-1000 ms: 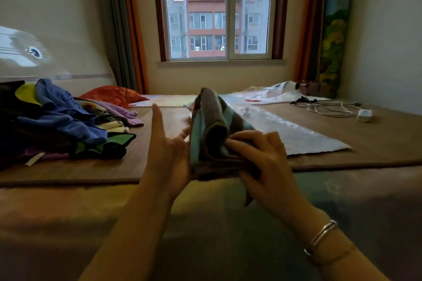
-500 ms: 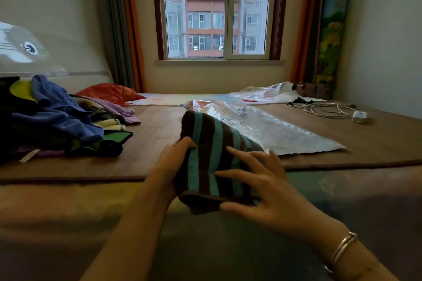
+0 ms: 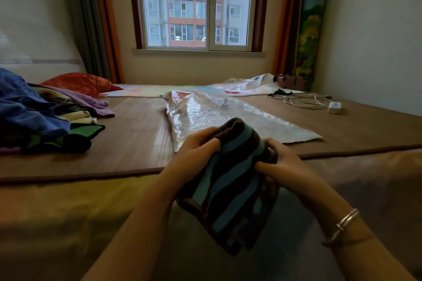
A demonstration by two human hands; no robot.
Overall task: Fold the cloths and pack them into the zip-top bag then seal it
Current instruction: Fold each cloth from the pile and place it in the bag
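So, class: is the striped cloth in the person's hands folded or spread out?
Folded. The striped cloth is a compact, layered bundle with stacked edges at its lower end, gripped by the left hand and right hand.

The room is lit only by daylight from the window [image 3: 196, 4], which is overexposed at the sky. The foreground is left dim and slightly soft. Glare is seen on the plastic bag [image 3: 205, 112]. Straight lines are bent near the edges by the wide lens.
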